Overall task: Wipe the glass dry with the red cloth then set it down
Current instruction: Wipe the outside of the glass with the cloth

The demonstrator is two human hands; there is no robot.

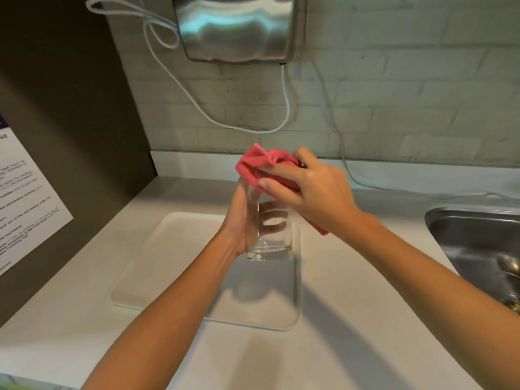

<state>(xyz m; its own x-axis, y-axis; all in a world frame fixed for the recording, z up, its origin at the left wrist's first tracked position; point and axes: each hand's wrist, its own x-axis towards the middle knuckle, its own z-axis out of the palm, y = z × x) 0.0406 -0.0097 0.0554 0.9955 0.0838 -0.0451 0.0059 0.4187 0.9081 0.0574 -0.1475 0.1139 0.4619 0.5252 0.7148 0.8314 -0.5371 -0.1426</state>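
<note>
I hold the glass (268, 223) in my left hand (242, 220), fingers wrapped around its far side so they show through the clear wall, the thick base pointing toward me and the mouth tipped up and away. My right hand (312, 190) is closed on the red cloth (261, 164), pressing the bunched fabric over the glass's mouth; a corner of the cloth hangs out below my right wrist. Both hands are raised above a pale tray (157, 263) that lies on the white counter (84, 319), the glass not touching either. To the right, a steel sink (472, 237) is set into the counter, something metal lying in it. On the far tiled wall hangs a steel hand dryer (236, 26) with a white cable (197, 105) looping beneath it. A printed notice (25, 198) is fixed to the dark panel at the left.
</note>
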